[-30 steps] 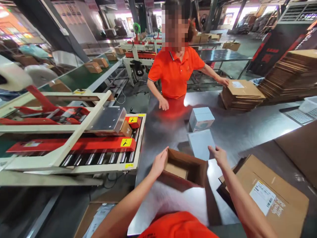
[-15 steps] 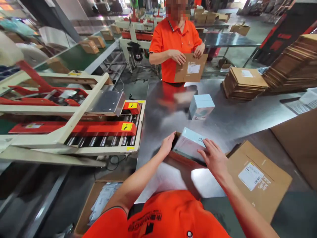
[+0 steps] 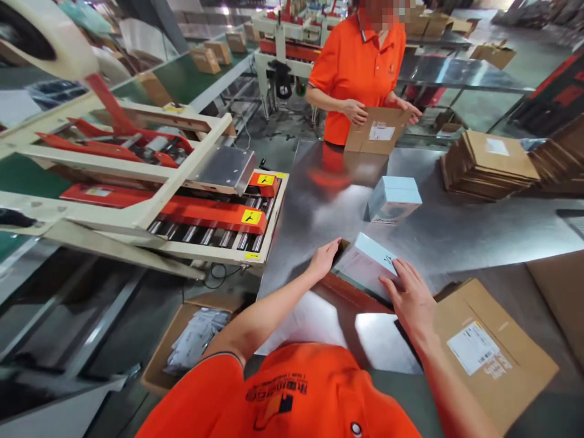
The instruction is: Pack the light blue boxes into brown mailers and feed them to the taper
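Note:
A pale blue product box (image 3: 365, 261) sits tilted partway inside an open brown cardboard box (image 3: 351, 293) on the metal table. My left hand (image 3: 325, 258) grips the cardboard box at its far left end. My right hand (image 3: 410, 295) is closed on the right end of the product box, thumb on the near side and fingers over the top. Farther back stands a second pale blue box (image 3: 395, 198), upright and untouched. Right of my right hand lies a brown carton (image 3: 502, 340) with a white label.
Across the table (image 3: 483, 228), a co-worker in an orange shirt (image 3: 356, 55) holds a labelled carton (image 3: 376, 134). Stacked flat cartons (image 3: 493, 161) stand at the right. A roller conveyor machine (image 3: 205, 219) borders the left side. Below it, a box of packets (image 3: 201, 334) rests.
My view has swung left, so the scene sits farther right. Both my hands keep their holds on the boxes. The co-worker's hand has moved out to the carton's right edge.

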A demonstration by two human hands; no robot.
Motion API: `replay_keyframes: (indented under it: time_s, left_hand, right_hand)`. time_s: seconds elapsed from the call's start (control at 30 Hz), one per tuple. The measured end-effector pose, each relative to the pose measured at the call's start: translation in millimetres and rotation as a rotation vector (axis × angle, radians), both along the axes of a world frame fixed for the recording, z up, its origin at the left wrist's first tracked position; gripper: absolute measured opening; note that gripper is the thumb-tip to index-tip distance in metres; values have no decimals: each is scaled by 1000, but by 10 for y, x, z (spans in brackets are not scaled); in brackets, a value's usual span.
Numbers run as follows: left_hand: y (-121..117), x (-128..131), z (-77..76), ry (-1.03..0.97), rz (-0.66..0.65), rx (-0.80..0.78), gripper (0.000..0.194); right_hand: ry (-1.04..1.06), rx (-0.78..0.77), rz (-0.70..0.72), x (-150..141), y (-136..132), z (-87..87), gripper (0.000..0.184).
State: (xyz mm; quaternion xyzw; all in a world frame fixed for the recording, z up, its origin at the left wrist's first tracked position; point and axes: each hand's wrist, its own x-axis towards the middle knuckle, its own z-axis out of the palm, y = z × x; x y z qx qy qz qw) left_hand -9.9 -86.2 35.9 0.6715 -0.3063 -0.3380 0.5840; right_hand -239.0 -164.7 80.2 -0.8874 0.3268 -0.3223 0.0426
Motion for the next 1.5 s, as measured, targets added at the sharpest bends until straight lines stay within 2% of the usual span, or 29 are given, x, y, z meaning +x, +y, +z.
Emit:
replay_keyframes:
  time_s: [0.43, 0.53, 0.57, 0.63, 0.73, 0.77, 0.8, 0.87, 0.93, 0.97, 1.0, 1.03, 1.1, 1.17, 1.2, 1.27, 1.33, 1.4, 1.47, 1.5]
  left_hand:
    - [1, 5, 15, -11, 5, 3, 45]
    - [20, -6, 22, -27, -6, 5, 45]
    - [40, -23, 27, -51, 9, 16, 45]
    - [96, -76, 36, -149, 123, 65, 47]
    - [200, -189, 44, -408, 319, 124, 36]
    - [239, -238, 44, -498, 304, 117, 29]
    - [285, -297, 44, -582, 230, 98, 25]
    - [401, -435, 44, -722, -57, 56, 33]
    - [529, -562, 55, -836, -352, 31, 37]
    - [580, -602, 66, -895, -444, 25, 34]
    - [611, -618, 82, -956, -472, 25, 30]
    - [618, -607, 98, -1016, -448, 24, 31]
    - [555, -518, 122, -1104, -319, 26, 48]
    - [413, -384, 104, -1140, -225, 58, 60]
    - [329, -323, 72, -1143, -225, 87, 62]
    - [170, -242, -32, -1124, -288, 170, 63]
    - [50, -202, -158, -1073, -355, 233, 61]
    - [-19, -142, -274, -954, -388, 238, 60]
    - [-37, 11, -383, -739, -357, 182, 58]
    - [-21, 130, -446, -602, -289, 144, 57]
  right_hand:
    - [-20, 20, -4, 30, 7, 4, 47]
    - [78, 38, 88, -7, 19, 10, 45]
    - [137, 67, 148, -54, 10, 13, 44]
    - [193, 165, 225, -206, -44, 4, 45]
    - [78, 442, 172, -494, -189, -98, 59]
    - [29, 566, 159, -564, -237, -162, 67]
    - [-10, 681, 160, -601, -280, -238, 76]
    - [-70, 801, 181, -564, -349, -405, 94]
    - [-90, 736, 210, -432, -401, -546, 107]
    - [-64, 672, 237, -369, -419, -595, 109]
    - [-11, 617, 272, -330, -430, -628, 105]
    - [62, 585, 308, -324, -433, -644, 95]
    - [206, 590, 353, -415, -411, -636, 70]
    - [257, 673, 347, -584, -338, -583, 52]
    - [242, 740, 332, -665, -276, -545, 48]
    - [213, 883, 296, -761, -97, -456, 54]
    - [252, 971, 209, -739, 132, -379, 58]
    - [337, 984, 69, -615, 340, -341, 76]
    - [384, 979, -39, -426, 447, -349, 95]
    - [375, 982, -55, -314, 449, -364, 96]
